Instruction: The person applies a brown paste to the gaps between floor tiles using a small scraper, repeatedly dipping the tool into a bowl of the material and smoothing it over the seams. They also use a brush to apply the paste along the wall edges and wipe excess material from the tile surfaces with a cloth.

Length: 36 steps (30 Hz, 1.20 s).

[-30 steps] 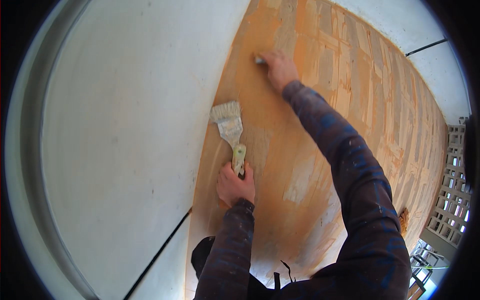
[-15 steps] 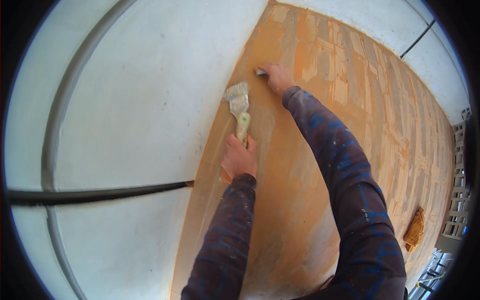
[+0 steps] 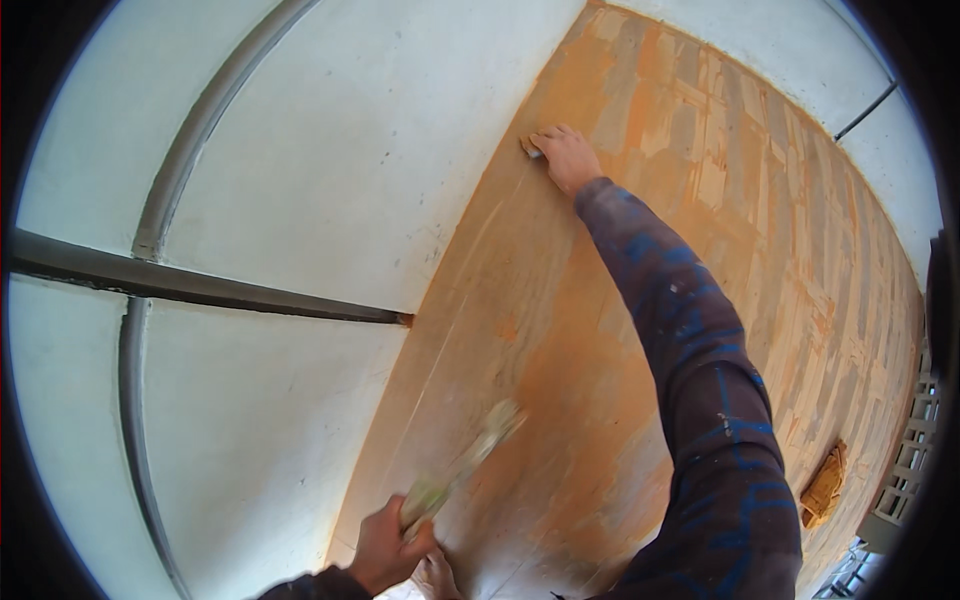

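Observation:
In my left hand (image 3: 393,545), low in the view, is a paintbrush (image 3: 462,468) with a pale, worn handle. Its whitish bristles point up and to the right, blurred by motion and off the surface. My right hand (image 3: 567,160) reaches far up the orange-brown surface (image 3: 500,330), close to its left border. The fingers press together on a small, pale, flat piece (image 3: 531,148), mostly covered, so its kind does not show. Wet-looking smears and a thin pale line mark the surface below that hand.
White panels (image 3: 290,170) with dark grooves (image 3: 250,295) border the surface on the left. A crumpled brown cloth or glove (image 3: 823,487) lies at the right, near a pale lattice (image 3: 907,450). A bare foot (image 3: 435,577) shows beside my left hand.
My left hand has dropped toward the lower edge with the paintbrush, which now tilts to the right. My right hand stays on the surface with the pale piece. The view has shifted slightly.

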{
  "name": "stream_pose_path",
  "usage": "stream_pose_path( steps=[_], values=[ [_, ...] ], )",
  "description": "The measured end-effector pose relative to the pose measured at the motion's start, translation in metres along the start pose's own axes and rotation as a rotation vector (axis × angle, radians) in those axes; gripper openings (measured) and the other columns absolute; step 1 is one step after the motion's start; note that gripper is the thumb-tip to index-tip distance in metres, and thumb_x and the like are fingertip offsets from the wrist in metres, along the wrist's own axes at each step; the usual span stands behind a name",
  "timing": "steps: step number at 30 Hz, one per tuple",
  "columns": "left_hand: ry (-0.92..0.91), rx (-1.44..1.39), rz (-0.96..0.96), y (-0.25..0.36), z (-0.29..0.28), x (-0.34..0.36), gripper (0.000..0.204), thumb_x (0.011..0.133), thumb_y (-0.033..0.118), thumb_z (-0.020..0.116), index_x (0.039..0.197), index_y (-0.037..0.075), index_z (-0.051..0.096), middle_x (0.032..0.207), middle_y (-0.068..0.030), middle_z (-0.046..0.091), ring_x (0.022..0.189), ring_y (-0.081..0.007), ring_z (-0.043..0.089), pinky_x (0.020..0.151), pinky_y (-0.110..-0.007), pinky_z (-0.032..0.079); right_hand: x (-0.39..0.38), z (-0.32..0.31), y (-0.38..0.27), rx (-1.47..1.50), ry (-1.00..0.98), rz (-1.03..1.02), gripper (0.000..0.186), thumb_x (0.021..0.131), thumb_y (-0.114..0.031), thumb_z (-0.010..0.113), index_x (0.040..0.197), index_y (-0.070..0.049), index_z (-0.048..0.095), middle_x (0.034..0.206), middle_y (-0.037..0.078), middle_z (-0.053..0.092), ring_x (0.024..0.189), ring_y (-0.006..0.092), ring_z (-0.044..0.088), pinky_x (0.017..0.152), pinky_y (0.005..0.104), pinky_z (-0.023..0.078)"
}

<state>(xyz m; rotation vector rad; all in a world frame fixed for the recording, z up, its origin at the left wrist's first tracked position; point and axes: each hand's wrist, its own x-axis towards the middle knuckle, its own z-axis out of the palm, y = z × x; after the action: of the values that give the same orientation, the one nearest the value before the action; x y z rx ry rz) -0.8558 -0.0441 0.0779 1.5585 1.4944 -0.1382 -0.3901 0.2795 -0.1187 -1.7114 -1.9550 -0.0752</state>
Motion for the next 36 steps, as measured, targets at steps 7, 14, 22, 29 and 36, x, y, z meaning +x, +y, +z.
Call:
stream_pose_path(
  steps=[7,14,22,29,36],
  values=[
    [0.265,-0.205,-0.238,-0.095,0.040,-0.122,0.021,0.092,0.008,0.052,0.103,-0.009,0.056,0.068,-0.0084,0.049,0.061,-0.0148,0.044,0.051,-0.034,0.038,-0.032,-0.020,-0.016,0.093,-0.410,-0.202,0.043,0.085,-0.002,0.061,0.126,-0.014,0.069,0.122,0.012,0.070,0.115,0.0359,0.061,0.098,0.0433,0.050],
    [0.362,-0.282,-0.245,-0.113,0.053,-0.105,0.019,0.092,0.003,0.047,0.104,-0.008,0.056,0.072,-0.0052,0.046,0.063,-0.0118,0.040,0.051,-0.032,0.034,0.027,0.009,0.042,-0.035,-0.126,-0.028,0.045,0.083,0.004,0.060,0.124,-0.011,0.069,0.120,0.014,0.070,0.115,0.0367,0.062,0.098,0.0442,0.052],
    [0.256,-0.298,-0.184,-0.101,0.043,-0.110,0.024,0.093,0.009,0.055,0.103,-0.012,0.056,0.061,-0.0110,0.045,0.055,-0.0154,0.040,0.046,-0.036,0.032,-0.060,-0.028,-0.021,0.030,-0.350,-0.267,0.045,0.085,0.003,0.056,0.129,-0.007,0.063,0.131,0.015,0.062,0.124,0.0384,0.055,0.104,0.0479,0.047],
    [0.279,-0.264,-0.196,-0.118,0.053,-0.101,0.027,0.093,0.010,0.056,0.103,-0.016,0.056,0.061,-0.0157,0.049,0.054,-0.0190,0.044,0.047,-0.041,0.036,0.046,0.010,0.058,-0.288,-0.021,0.037,0.030,0.090,-0.007,0.055,0.117,-0.009,0.068,0.118,0.014,0.065,0.113,0.0361,0.060,0.097,0.0478,0.049],
    [0.163,-0.352,-0.231,-0.094,0.042,-0.086,0.024,0.093,0.011,0.057,0.102,-0.011,0.056,0.063,-0.0210,0.053,0.056,-0.0215,0.044,0.049,-0.043,0.038,-0.075,-0.020,-0.093,0.085,-0.347,-0.339,0.043,0.079,0.003,0.060,0.120,-0.008,0.067,0.121,0.019,0.067,0.114,0.0386,0.062,0.093,0.0486,0.051]
  ],
)
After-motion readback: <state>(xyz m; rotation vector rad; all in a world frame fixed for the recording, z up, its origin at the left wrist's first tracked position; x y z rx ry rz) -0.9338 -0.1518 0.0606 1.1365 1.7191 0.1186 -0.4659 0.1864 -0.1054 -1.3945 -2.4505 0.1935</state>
